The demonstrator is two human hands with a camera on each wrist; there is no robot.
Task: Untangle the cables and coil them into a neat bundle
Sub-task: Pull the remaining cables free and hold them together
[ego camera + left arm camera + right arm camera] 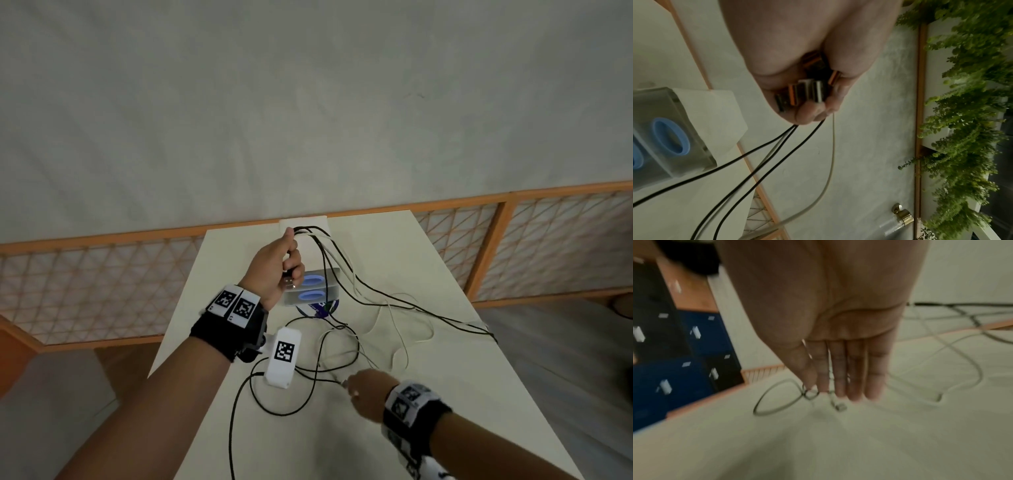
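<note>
Above the clear blue-ringed box (pixel 310 287), left hand (pixel 279 265) grips USB plugs (pixel 797 94) of black and white cables (pixel 359 301) trailing tangled over the worktop (pixel 411 428); right hand (pixel 364 390) pinches a thin cable, its fingertips blurred.
</note>
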